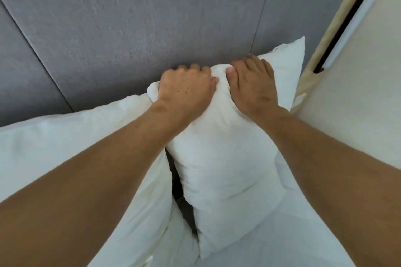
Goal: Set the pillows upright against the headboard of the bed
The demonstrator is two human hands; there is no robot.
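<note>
A white pillow (227, 165) stands on end in the middle, its top edge against the grey padded headboard (134, 28). My left hand (186, 91) clutches the pillow's top left corner. My right hand (253, 84) lies over the top right of the same pillow, fingers curled behind its edge. A second white pillow (71, 143) leans against the headboard to the left, partly under my left forearm. Behind the held pillow a third white pillow corner (290, 58) rises at the right.
White bed linen (282, 243) fills the bottom of the view. A cream wall (355, 93) with a beige padded strip (334, 26) and a dark gap borders the bed on the right. A dark slit shows between the two front pillows.
</note>
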